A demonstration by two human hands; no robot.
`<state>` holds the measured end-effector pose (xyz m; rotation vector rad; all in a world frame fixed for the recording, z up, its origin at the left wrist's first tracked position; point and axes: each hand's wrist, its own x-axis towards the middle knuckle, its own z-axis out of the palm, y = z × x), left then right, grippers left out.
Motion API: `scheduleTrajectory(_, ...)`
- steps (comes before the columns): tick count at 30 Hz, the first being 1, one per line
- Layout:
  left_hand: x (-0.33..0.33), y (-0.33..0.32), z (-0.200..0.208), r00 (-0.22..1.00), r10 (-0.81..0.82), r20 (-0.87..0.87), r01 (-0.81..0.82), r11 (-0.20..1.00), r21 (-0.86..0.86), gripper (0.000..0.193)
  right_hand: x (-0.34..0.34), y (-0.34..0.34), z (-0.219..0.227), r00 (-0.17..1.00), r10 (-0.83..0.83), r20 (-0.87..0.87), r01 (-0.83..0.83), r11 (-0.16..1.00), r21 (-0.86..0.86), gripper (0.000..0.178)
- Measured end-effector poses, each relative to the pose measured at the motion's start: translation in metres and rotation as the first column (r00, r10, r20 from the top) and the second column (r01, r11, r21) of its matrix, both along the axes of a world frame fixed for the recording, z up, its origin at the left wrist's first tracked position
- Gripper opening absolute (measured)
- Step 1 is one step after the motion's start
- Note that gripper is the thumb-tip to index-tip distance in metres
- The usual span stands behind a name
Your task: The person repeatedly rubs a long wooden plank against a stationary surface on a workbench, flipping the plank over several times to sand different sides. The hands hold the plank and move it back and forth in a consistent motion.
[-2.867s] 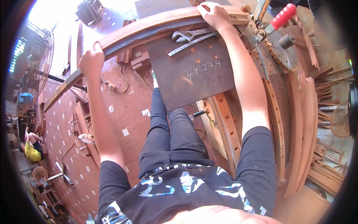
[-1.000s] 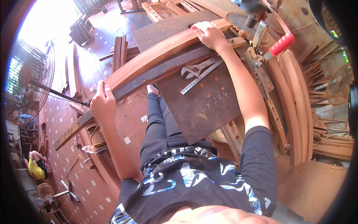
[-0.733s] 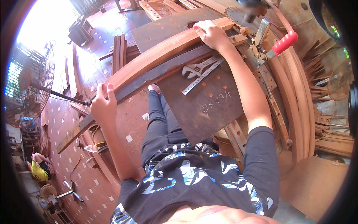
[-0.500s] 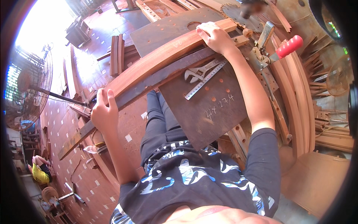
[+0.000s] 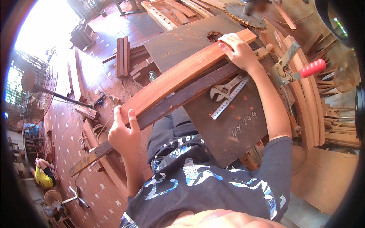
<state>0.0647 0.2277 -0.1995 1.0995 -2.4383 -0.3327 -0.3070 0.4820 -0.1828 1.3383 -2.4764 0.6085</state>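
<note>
A reddish, slightly curved wooden board (image 5: 182, 74) slants across a dark metal worktable, from near left to far right. My left hand (image 5: 124, 131) is closed on its near left end, with finger and thumb on either side. Over its far right end, my right hand (image 5: 238, 53) lies with the fingers bent round the top. Along the board's near side runs a long dark bar (image 5: 178, 97), which reaches past my left hand. An adjustable wrench (image 5: 224, 90) and a steel ruler (image 5: 230, 99) rest on the tabletop (image 5: 228, 131) below my right forearm.
A toggle clamp with a red handle (image 5: 312, 69) stands right of my right arm. A toothed circular saw blade (image 5: 246, 16) is at the far side. Curved timbers (image 5: 304, 102) lean at right. A standing fan (image 5: 36, 87) is at left; a person in yellow (image 5: 43, 178) sits beyond.
The view has shifted, so the table, board and both hands appear lower and further right. Both hands keep hold of the board. A green object now shows beyond the board.
</note>
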Motion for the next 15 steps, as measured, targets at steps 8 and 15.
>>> scheduleTrajectory(8, 0.006, -0.004, 0.003, 0.997, -0.069, 0.020, 0.067, 0.994, 0.088, 0.059, 0.000, 0.001, -0.006, 0.995, -0.089, 0.044, 0.093, 0.991, -0.094, 0.044)
scheduleTrajectory(15, 0.008, -0.010, 0.009, 0.993, -0.108, 0.050, 0.102, 0.987, 0.124, 0.061, 0.001, 0.000, -0.001, 0.985, -0.157, 0.066, 0.164, 0.980, -0.113, 0.046)
